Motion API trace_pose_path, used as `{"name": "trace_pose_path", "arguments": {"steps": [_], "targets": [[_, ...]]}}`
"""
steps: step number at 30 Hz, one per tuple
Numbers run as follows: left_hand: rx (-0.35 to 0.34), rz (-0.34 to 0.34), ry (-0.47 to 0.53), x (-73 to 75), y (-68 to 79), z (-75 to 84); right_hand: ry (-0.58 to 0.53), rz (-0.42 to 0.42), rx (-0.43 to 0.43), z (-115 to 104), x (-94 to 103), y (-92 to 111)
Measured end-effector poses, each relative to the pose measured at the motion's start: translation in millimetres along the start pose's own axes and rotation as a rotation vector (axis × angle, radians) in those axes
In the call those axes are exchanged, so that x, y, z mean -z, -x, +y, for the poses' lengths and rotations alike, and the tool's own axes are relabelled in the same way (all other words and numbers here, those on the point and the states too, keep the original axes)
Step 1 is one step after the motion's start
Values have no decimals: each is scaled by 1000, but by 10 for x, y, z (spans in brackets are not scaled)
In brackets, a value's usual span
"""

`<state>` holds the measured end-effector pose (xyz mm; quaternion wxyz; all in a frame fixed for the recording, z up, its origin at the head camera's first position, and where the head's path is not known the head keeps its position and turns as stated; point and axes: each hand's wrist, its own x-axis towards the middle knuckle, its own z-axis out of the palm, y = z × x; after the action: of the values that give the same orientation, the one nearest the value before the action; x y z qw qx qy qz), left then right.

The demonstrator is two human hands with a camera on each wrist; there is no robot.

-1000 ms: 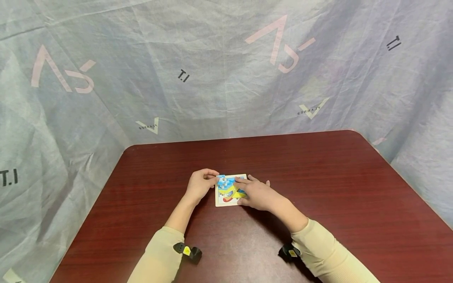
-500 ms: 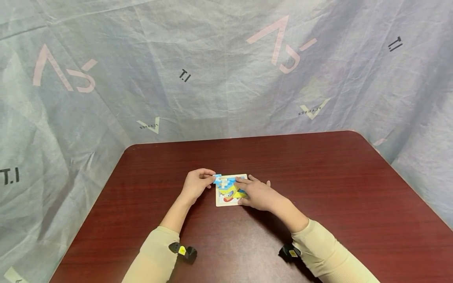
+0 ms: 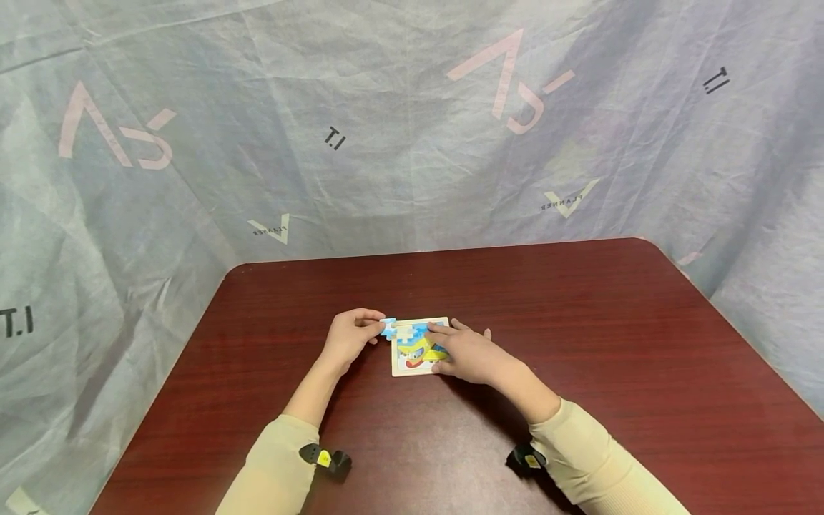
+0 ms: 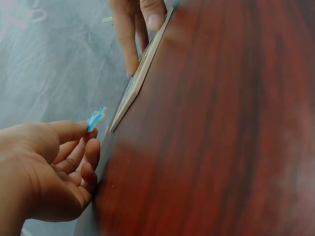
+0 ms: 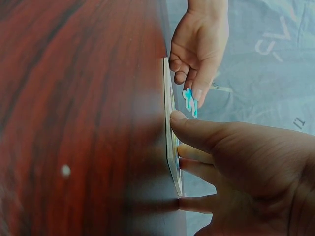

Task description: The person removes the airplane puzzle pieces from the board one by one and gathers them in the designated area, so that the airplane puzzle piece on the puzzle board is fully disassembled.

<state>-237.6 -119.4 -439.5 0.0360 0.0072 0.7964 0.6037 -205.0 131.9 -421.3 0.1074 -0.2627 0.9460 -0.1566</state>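
Note:
A small framed jigsaw puzzle [image 3: 412, 350] with a yellow and red cartoon picture on blue lies flat on the table. At its upper left a patch of bare pale wood shows. My left hand [image 3: 349, 339] pinches a blue and white jigsaw piece [image 3: 389, 327] between thumb and forefinger, just off the frame's upper left corner. In the left wrist view this puzzle piece [image 4: 96, 119] is raised above the tabletop. My right hand [image 3: 473, 353] rests on the puzzle's right side with fingers spread, hiding part of the picture. Its thumb [image 5: 189, 129] touches the frame's near edge.
The dark red wooden table [image 3: 547, 300] extends around the puzzle on all sides. A grey printed cloth [image 3: 399, 143] hangs behind the table's far edge and along its sides. Black straps [image 3: 528, 460] with yellow labels sit at both forearms.
My left hand has moved left, carrying the jigsaw piece from over the puzzle's upper left corner to outside the frame. Bare wood now shows there. The right hand has stayed in place.

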Motion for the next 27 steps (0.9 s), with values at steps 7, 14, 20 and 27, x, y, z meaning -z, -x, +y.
{"name": "trace_pose_path", "arguments": {"steps": [7,14,20,27], "targets": [[24,16,9,48,11,-15,7,7,5,6,-8,-1],[55,17,7,122,27,-26,13,10,10,5,-6,3],[68,16,8,191,28,-49,17,9,9,3,-3,2],[72,8,22,271,40,-65,16,7,6,4,-5,0]]}}
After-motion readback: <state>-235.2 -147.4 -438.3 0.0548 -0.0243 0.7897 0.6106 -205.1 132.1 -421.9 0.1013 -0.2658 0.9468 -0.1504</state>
